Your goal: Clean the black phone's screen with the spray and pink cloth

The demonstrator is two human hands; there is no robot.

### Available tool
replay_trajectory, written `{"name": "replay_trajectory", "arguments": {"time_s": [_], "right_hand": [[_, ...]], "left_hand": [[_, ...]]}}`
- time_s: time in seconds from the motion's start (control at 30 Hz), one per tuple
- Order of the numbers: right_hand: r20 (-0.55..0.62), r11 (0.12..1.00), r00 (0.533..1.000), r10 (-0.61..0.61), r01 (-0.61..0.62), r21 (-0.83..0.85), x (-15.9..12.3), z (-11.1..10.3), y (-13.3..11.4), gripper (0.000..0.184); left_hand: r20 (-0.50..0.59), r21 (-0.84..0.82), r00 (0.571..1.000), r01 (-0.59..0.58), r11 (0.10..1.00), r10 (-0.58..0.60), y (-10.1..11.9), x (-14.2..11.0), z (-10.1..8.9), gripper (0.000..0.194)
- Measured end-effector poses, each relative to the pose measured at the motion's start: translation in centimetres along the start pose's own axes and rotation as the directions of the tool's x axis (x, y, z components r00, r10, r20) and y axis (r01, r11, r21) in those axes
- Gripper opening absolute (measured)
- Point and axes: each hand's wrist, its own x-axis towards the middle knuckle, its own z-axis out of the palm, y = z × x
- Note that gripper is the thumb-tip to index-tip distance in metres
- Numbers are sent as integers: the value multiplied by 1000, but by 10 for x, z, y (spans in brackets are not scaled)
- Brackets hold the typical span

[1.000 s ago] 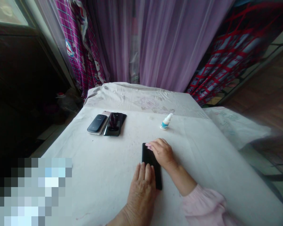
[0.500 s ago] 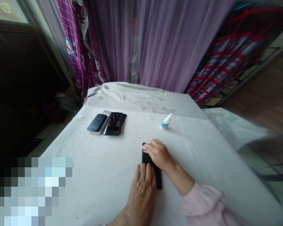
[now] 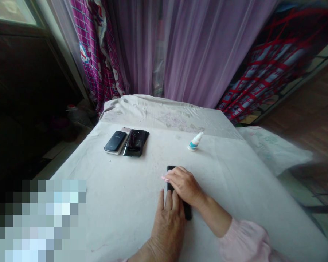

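Note:
A black phone (image 3: 171,169) lies flat on the white cloth-covered table (image 3: 120,189) in front of me. My left hand (image 3: 168,227) rests on the phone's near end, fingers stretched flat. Across the phone's middle lies my right hand (image 3: 184,185), its fingers pinched on a small pink cloth (image 3: 165,178) that pokes out at the phone's left edge. Most of the phone is hidden under the two hands.
Two dark phones (image 3: 125,142) lie side by side at the table's far left. A small white dropper bottle (image 3: 195,141) with a blue label stands at the far middle. Purple and patterned curtains hang behind the table. A blurred patch covers the lower left.
My right hand has slid the pink cloth leftward and nearer across the phone. The left hand has stayed on the phone's near end.

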Motion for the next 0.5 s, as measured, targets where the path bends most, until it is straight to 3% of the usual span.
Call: {"name": "replay_trajectory", "arguments": {"time_s": [0.1,0.3,0.5], "right_hand": [[-13,1000,1000,10,-10,-8,4,2,7,18],[-70,983,987,146,-153,-105,26,15,30,15],[-40,999,999,-18,19,46,7,2,13,20]], "left_hand": [[4,15,1000,2,1000,-2,1,-1,0,37],[24,20,1000,-12,1000,12,1,-4,1,33],[30,19,999,-14,1000,13,1,-3,2,38]]}}
